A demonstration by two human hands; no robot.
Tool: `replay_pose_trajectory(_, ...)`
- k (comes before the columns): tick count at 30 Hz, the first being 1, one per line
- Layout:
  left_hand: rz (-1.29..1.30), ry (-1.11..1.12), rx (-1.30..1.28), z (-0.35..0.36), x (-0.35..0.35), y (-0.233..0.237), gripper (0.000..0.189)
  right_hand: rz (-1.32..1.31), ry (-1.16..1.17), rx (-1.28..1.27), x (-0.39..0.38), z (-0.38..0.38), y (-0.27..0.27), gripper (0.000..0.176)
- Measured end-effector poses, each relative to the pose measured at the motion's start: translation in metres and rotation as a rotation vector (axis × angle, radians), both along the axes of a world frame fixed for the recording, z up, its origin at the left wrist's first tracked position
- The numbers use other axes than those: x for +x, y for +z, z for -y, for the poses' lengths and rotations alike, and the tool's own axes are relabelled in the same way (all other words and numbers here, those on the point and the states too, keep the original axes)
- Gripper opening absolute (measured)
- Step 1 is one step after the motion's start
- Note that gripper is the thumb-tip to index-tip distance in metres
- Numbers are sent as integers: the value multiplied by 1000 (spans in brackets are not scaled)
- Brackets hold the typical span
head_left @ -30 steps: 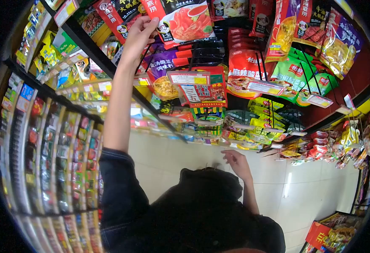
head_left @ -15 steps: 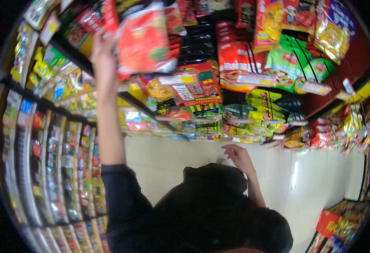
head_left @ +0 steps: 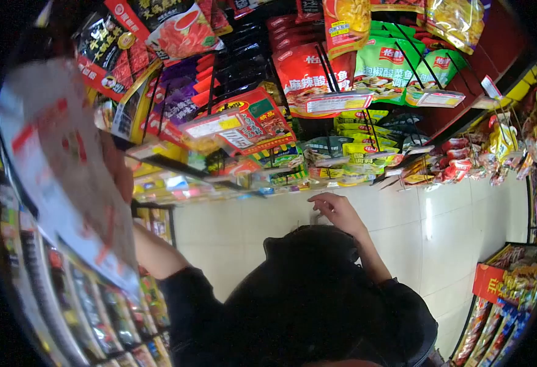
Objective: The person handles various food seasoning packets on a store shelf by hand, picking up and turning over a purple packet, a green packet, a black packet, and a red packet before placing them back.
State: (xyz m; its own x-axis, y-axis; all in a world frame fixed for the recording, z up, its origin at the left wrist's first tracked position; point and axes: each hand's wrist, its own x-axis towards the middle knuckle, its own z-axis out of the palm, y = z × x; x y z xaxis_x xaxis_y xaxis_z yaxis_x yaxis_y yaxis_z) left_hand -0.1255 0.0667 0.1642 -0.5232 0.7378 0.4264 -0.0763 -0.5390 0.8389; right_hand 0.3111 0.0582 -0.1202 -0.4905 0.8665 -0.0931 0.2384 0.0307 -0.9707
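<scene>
At the far left, a large food pouch (head_left: pixel 66 165) is held up close to the camera, tilted and blurred, its pale side with red print towards me. My left hand (head_left: pixel 120 171) is closed on its right edge, fingers partly hidden behind it. My right hand (head_left: pixel 340 214) hangs low by my body over the floor, fingers loosely bent and apart, holding nothing. Near my left hand, purple packets (head_left: pixel 179 98) hang on hooks, and a black-and-red pouch (head_left: pixel 110 49) hangs above them.
Red pouches (head_left: pixel 311 70) and green pouches (head_left: pixel 383 67) hang ahead on hooks with price tags. A red packet (head_left: pixel 253 122) sticks out in front. Stocked shelves (head_left: pixel 78 300) stand at left. A red display box (head_left: pixel 488 282) sits at lower right on the pale tiled floor (head_left: pixel 238 238) side.
My left hand has drawn the pouch left and down, nearer the camera, and turned it from its red picture side to its pale side. The view has shifted; my right hand stays low.
</scene>
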Motion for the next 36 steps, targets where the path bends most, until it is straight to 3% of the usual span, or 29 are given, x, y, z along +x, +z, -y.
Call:
replay_pose_trajectory(5, -152, 185, -228, 64, 59, -70, 35, 10, -2, -5, 9, -8, 6, 23)
replay_pose_trajectory(9, -300, -105, -547, 103, 128, -127, 33, -250, 10, -65, 22, -9, 35, 32)
replay_pose_trajectory(11, -492, -335, -590, 101, 160, -133, 33, -523, 42, -23, 36, -9, 44, 43)
replay_pose_trajectory(12, -619, -420, -567, 96, 176, -131, 33, -692, 56, -72, 41, -5, 70, 63)
replay_pose_trajectory(13, -722, -462, -532, 87, 193, -131, 36, -791, 54, -91, 46, -2, 88, 78)
replay_pose_trajectory(15, -811, -479, -476, 68, 227, -137, 39, -1003, 41, -84, 51, 4, 97, 90)
replay_pose_trajectory(16, -798, -466, -471, 55, 242, -148, 37, -881, 2, -2, 67, 4, 90, 96)
replay_pose_trajectory(17, -628, -521, -659, 47, 256, -155, 30, -757, -39, 75, 84, 4, 83, 102)
replay_pose_trajectory(19, -569, -461, -536, 27, 279, -208, 29, -925, -252, -44, 82, 7, 67, 96)
replay_pose_trajectory(20, -562, -434, -473, 20, 293, -217, 29, -772, -294, 58, 91, 5, 49, 90)
replay_pose_trajectory(21, -555, -407, -406, 14, 306, -223, 30, -643, -442, 149, 87, 5, 56, 74)
replay_pose_trajectory(23, -530, -477, -440, 14, 320, -228, 31, -391, -713, 25, 84, -4, 73, 49)
replay_pose_trajectory(24, -521, -511, -459, 15, 326, -231, 31, -450, -814, 32, 83, -12, 81, 29)
replay_pose_trajectory(27, -234, -720, -402, 11, 343, -240, 32, -429, -799, 96, 105, -38, 72, 24)
replay_pose_trajectory(31, -305, -733, -441, 3, 338, -247, 32, -444, -696, 224, 134, -77, 92, 21)
replay_pose_trajectory(36, -427, -868, -744, 11, 315, -271, 28, -449, -691, 226, 163, -124, 101, 33)
